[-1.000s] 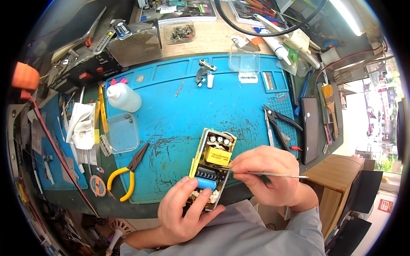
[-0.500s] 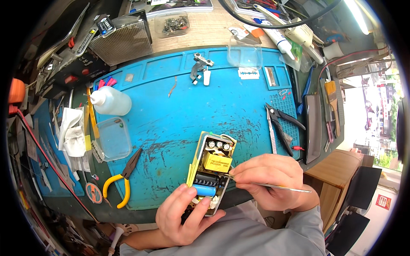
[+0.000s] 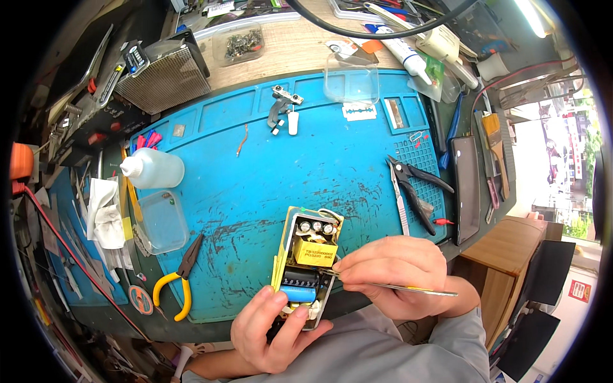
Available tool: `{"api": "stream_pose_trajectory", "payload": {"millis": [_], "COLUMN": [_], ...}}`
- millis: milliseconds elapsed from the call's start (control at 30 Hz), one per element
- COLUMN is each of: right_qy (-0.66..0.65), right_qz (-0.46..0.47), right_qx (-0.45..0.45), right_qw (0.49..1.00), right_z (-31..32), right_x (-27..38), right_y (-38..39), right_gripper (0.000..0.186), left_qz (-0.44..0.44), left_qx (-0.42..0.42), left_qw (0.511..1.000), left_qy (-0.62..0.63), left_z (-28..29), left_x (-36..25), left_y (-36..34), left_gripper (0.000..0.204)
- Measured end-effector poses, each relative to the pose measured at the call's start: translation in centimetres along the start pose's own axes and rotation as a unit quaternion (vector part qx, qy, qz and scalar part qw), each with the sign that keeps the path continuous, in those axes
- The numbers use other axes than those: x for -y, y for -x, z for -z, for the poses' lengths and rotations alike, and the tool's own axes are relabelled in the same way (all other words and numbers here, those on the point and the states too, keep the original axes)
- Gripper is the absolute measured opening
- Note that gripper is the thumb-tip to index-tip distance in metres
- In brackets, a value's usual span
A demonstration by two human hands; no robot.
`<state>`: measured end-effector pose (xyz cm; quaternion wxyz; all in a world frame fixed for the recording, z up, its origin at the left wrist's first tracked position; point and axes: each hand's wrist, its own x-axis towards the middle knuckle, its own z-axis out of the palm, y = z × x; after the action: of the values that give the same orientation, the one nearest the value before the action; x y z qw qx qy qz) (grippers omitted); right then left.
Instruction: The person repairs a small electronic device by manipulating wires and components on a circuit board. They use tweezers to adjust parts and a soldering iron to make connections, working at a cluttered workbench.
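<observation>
My left hand [image 3: 271, 332] grips the lower end of an opened power adapter [image 3: 297, 258], fingers wrapped round its case. Inside show a yellow transformer [image 3: 315, 252], a blue cylindrical capacitor [image 3: 297, 293], a black one [image 3: 300, 277] just above it and several small round capacitors at the far end. A strip of yellow film stands along the left side. In my right hand [image 3: 393, 274] is a thin metal tool [image 3: 421, 290], its tail pointing right; its exact kind is hard to tell. The working end lies at the adapter's right edge, beside the transformer, partly hidden by my fingers.
Yellow-handled pliers [image 3: 182, 277] lie left on the blue mat [image 3: 255, 185]. Black cutters [image 3: 418, 191] and a scalpel-like knife [image 3: 400, 204] lie right. A white bottle [image 3: 153, 168] and clear tray [image 3: 163, 220] stand left; a razor blade [image 3: 359, 112] lies at the back.
The view has shifted slightly, so the surroundings appear moved left. Both hands keep their grips, and the adapter appears slightly more upright. The tool stays at its right edge.
</observation>
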<state>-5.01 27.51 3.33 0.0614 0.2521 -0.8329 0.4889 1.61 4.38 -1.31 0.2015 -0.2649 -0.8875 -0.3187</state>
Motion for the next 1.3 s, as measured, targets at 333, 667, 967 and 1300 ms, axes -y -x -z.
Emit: {"api": "stream_pose_trajectory", "payload": {"millis": [333,667,967,1300], "right_qy": [0.005,0.018,0.017,0.037], "right_qz": [-0.005,0.001,0.02,0.04], "right_qx": [0.002,0.014,0.037,0.028], "right_qw": [1.0,1.0,0.999,0.998], "right_z": [0.1,0.3,0.4,0.2], "right_x": [0.1,0.4,0.1,0.0], "right_y": [0.0,-0.2,-0.2,0.2], "right_gripper": [0.024,0.024,0.029,0.028], "left_qz": [-0.007,-0.01,-0.013,-0.005], "left_qx": [0.033,0.034,0.038,0.02], "left_qw": [0.999,0.999,0.999,1.0], "left_qy": [-0.003,-0.017,-0.022,-0.006], "left_z": [0.2,0.2,0.4,0.3], "left_x": [0.1,0.0,-0.1,0.2], "left_y": [0.7,0.9,0.9,-0.2], "left_gripper": [0.064,0.063,0.064,0.063]}}
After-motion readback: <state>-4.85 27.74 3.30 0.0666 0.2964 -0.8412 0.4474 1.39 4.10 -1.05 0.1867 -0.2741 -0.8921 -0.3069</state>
